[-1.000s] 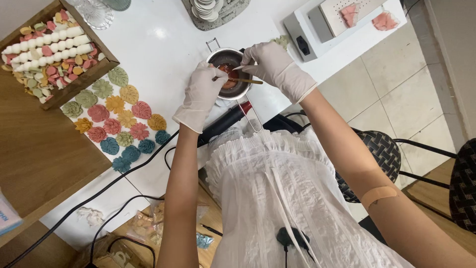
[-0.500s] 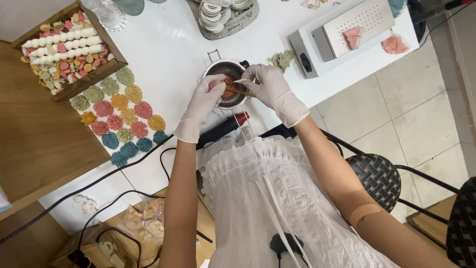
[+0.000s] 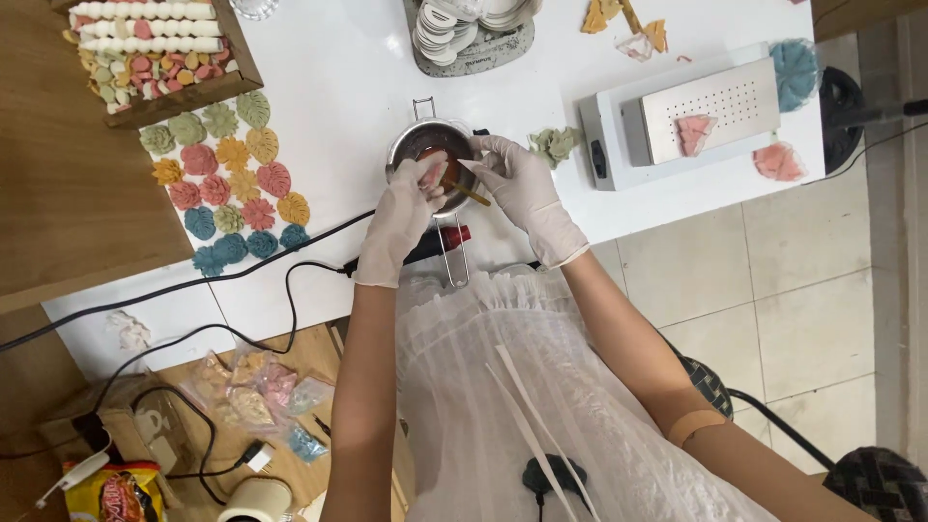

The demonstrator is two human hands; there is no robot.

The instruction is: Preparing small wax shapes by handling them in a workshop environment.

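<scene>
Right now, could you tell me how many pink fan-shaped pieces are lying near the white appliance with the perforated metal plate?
2: one pink fan-shaped piece lies on the perforated metal plate; the other lies on the white table just right of the appliance. Others may lie outside the view.

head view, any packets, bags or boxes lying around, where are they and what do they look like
Snack packet: bottom left corner, crinkled, yellow and red.
Clear bags: wooden surface at lower left, small, transparent, holding pastel shapes.
Cardboard box: left of the bags, brown, open.
Wooden box: top left, rectangular, filled with white, pink and yellow pieces.
</scene>
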